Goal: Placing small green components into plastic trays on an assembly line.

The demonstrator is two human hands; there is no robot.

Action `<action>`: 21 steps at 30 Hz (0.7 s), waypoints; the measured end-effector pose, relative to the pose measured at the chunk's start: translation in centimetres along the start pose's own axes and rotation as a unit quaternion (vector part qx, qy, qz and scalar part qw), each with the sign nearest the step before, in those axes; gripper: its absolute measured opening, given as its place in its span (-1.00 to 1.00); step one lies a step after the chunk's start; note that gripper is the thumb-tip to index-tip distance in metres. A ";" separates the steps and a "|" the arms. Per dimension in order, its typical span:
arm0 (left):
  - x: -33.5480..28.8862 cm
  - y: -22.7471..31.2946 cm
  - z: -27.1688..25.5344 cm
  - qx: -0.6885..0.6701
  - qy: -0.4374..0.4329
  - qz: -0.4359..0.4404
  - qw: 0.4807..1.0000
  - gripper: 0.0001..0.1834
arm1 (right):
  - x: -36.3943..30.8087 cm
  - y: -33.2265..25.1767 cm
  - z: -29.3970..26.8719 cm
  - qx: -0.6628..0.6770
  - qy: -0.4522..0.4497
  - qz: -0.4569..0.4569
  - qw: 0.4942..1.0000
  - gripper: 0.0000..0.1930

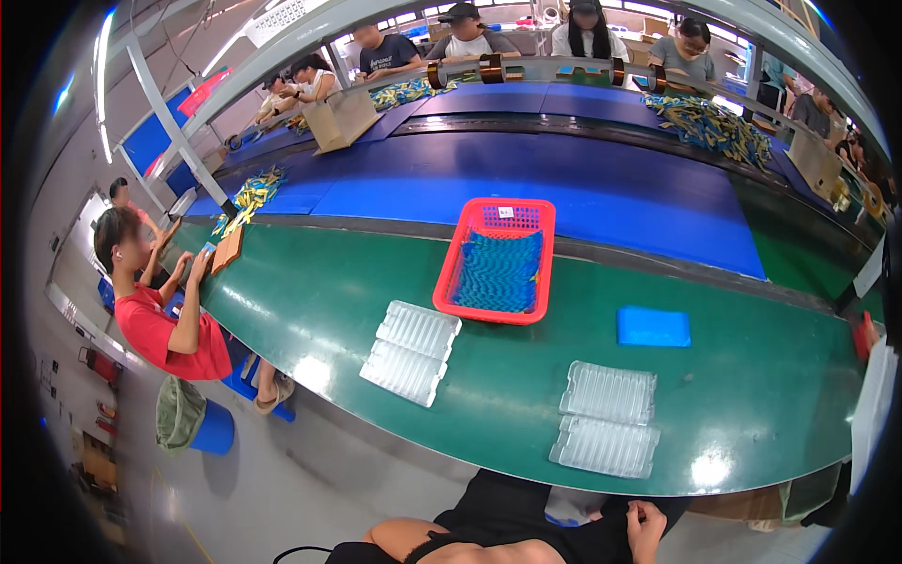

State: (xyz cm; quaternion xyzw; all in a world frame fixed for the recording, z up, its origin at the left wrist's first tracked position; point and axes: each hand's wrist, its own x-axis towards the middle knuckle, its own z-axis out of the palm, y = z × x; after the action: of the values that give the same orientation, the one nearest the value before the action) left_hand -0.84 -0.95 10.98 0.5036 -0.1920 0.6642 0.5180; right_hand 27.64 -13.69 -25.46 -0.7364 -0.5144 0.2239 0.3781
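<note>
At the lower edge my right hand rests by my dark-clothed thigh, its fingers curled in with nothing visible in them. My left hand does not show; only some bare skin appears at the bottom edge. Nearest to the right hand on the green table lies a clear ribbed plastic tray in two halves. A similar clear tray lies further left. Behind them stands a red basket holding many blue wavy-stacked packets. A flat blue block lies on the right.
Beyond the table runs a blue conveyor surface with heaps of blue and yellow strips. Several people sit along its far side. At the left, a person in a red shirt works near a blue bin. Metal bars cross overhead.
</note>
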 end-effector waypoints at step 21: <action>-12.7 -2.3 -10.5 0.576 0.103 -0.329 0.741 -0.64 | 0.8 -9.4 -4.8 -0.013 -0.166 0.027 0.986 -0.74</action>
State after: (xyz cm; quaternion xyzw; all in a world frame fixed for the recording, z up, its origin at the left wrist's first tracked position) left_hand -4.29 1.78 -5.05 0.6668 0.4590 0.4843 0.3318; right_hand 25.91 -12.79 -15.06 -0.7071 -0.5532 0.3466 0.2719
